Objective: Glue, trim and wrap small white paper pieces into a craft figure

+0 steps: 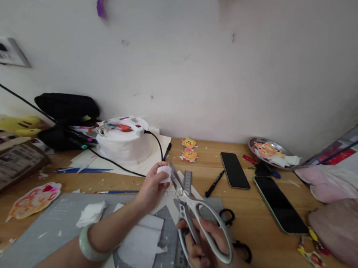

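Note:
My left hand (152, 184) pinches a small piece of white paper (164, 174) above the table, just left of the scissors' blades. Silver scissors (182, 195) are in my right hand (201, 243), whose fingers pass through the big handle loops. Their blades are parted and point up and left at the paper piece. Beneath my hands are a grey cutting mat (54, 219), cut white paper sheets (140, 244) and a metal ruler (187, 181). A folded white wad (91, 214) rests on the mat beside my left forearm.
Two phones (235, 170) (279, 205) and a black pen (214, 184) lie to the right. Behind them is a metal bowl (291, 167) of cutouts. A white round device (124, 145) with a black cable stands at the back left. A cardboard box (13, 165) sits at far left.

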The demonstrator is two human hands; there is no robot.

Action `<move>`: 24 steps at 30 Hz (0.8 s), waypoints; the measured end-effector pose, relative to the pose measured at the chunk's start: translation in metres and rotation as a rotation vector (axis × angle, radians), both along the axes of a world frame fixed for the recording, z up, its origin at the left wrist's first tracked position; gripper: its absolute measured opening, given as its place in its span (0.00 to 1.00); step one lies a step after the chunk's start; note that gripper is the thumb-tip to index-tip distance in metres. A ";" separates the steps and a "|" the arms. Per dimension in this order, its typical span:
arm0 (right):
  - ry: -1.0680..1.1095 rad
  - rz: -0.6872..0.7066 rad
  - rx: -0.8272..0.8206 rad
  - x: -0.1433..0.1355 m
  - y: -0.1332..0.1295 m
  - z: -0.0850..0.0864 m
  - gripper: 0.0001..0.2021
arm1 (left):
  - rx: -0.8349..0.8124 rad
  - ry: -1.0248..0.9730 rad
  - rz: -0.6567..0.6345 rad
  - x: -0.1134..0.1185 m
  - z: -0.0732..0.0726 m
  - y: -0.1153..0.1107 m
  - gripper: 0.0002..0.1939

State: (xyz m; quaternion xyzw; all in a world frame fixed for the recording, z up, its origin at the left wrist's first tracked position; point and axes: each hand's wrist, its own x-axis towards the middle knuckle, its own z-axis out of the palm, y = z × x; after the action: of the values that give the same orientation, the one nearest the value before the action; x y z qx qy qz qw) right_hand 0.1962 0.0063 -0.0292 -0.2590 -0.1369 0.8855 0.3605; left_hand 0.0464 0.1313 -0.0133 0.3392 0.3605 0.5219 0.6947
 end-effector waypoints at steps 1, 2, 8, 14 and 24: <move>0.003 -0.001 -0.003 0.000 0.000 -0.001 0.22 | -0.002 -0.007 -0.001 0.000 0.000 0.000 0.14; 0.009 0.006 -0.006 -0.001 0.001 -0.001 0.22 | -0.002 -0.014 -0.001 0.000 -0.001 0.000 0.14; 0.072 0.000 0.001 0.001 0.001 -0.007 0.24 | 0.021 -0.044 -0.017 0.001 0.000 -0.002 0.10; 0.146 -0.010 0.073 0.003 0.001 -0.010 0.29 | 0.022 -0.047 -0.038 0.001 -0.001 -0.001 0.07; 0.115 0.043 0.147 0.004 0.002 0.007 0.31 | 0.003 -0.034 -0.043 0.002 0.000 -0.003 0.10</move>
State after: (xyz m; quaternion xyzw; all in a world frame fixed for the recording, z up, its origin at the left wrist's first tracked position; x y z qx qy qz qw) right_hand 0.2001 0.0079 -0.0220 -0.1779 -0.1861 0.8941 0.3666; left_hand 0.0480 0.1286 -0.0136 0.3391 0.3404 0.5130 0.7113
